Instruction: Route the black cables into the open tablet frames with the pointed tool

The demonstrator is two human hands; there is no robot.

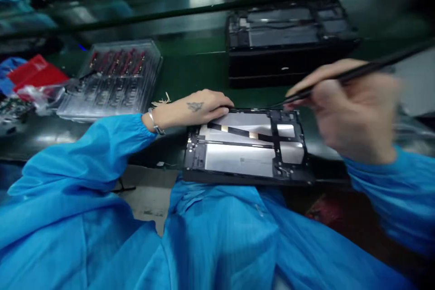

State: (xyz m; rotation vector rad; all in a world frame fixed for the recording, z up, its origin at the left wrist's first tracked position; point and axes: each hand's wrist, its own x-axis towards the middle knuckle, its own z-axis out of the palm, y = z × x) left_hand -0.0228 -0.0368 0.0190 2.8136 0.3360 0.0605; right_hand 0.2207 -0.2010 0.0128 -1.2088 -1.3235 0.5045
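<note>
Opened device point(241, 159) lies along near side of bench point(193, 70). Left hand point(200, 106) rests on its far edge, grip unclear; right hand point(356, 108) pinches slim black tool point(384, 62). Probably stiff, fragile inside: hold by edges.

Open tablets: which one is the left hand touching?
The nearer tablet: the left hand rests on its far edge. The farther tablet sits behind, apart from that hand.

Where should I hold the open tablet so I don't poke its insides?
Best, I think, to hold the open tablet by its two short edges, coming from left and right: it's a flat slab, and its silver panels face up, uncovered.
</note>
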